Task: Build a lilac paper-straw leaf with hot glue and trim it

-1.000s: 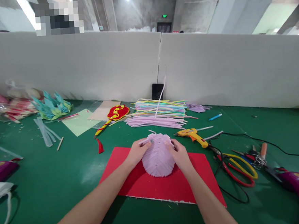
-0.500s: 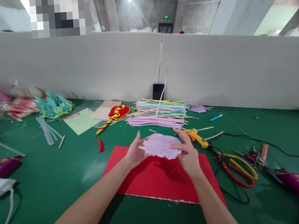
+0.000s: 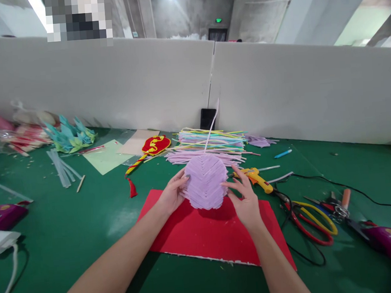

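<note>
A lilac pipe-cleaner disc, its strips laid in a chevron pattern, is held up facing me above a red board. My left hand pinches its left edge, thumb in front. My right hand grips the right edge with its fingertips, the other fingers spread. Behind the disc lie bundled pipe cleaners in lilac, yellow and blue, with one lilac stem sticking up. A yellow glue gun rests just right of my right hand.
Red-and-yellow-handled scissors, keys and a purple glue gun lie on the right. A red fan-shaped ornament, glue sticks and a turquoise flower-like craft piece are on the left. A phone leans against the grey partition.
The disc has been tilted upright, so its patterned round face now shows. My left hand has moved from behind it to its left edge; my right hand stays at the right edge.
</note>
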`<state>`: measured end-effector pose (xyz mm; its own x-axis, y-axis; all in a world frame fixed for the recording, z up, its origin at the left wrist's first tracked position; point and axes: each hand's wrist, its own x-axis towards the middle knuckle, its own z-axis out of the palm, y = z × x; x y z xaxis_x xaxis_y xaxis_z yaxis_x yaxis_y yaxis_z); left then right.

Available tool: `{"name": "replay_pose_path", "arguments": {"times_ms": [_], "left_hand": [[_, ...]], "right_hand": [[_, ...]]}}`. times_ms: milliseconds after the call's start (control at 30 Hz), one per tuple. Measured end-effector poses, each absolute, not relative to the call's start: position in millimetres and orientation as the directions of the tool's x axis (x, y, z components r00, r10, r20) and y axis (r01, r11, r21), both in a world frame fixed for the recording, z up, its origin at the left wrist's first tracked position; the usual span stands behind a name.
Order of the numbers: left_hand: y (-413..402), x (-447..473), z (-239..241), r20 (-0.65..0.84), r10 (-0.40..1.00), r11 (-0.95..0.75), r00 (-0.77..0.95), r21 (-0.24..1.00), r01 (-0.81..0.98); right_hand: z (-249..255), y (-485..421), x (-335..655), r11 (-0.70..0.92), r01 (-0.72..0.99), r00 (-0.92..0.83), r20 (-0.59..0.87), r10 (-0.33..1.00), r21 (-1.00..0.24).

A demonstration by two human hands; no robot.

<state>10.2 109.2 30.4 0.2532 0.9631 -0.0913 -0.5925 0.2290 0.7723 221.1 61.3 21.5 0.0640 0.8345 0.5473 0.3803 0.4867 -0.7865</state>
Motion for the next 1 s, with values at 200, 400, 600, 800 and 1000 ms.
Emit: {"name": "replay_pose_path", "arguments": {"times_ms": [200, 400, 600, 800, 1000], "left_hand": [[111, 9, 29, -0.095, 0.969, 0.215, 0.227, 0.776, -0.593], [109, 12, 29, -0.098, 0.969, 0.217, 0.226, 0.774, -0.595], [109, 14, 27, -0.096, 0.971, 0.212, 0.220, 0.774, -0.597], [110, 14, 25, -0.108, 0.968, 0.224, 0.226, 0.774, -0.593], [108, 15, 26, -0.101, 0.961, 0.242, 0.258, 0.762, -0.601]], "right_hand": [[21, 63, 222, 0.352, 0.150, 0.301, 0.382, 0.874, -0.924], [23, 64, 213, 0.130, 0.016, 0.258, 0.129, 0.957, -0.991], [23, 64, 210, 0.116, 0.044, 0.257, 0.124, 0.958, -0.992], [24, 61, 207, 0.183, -0.022, 0.251, 0.172, 0.953, -0.983], [23, 60, 206, 0.191, 0.028, 0.230, 0.192, 0.954, -0.981]]}}
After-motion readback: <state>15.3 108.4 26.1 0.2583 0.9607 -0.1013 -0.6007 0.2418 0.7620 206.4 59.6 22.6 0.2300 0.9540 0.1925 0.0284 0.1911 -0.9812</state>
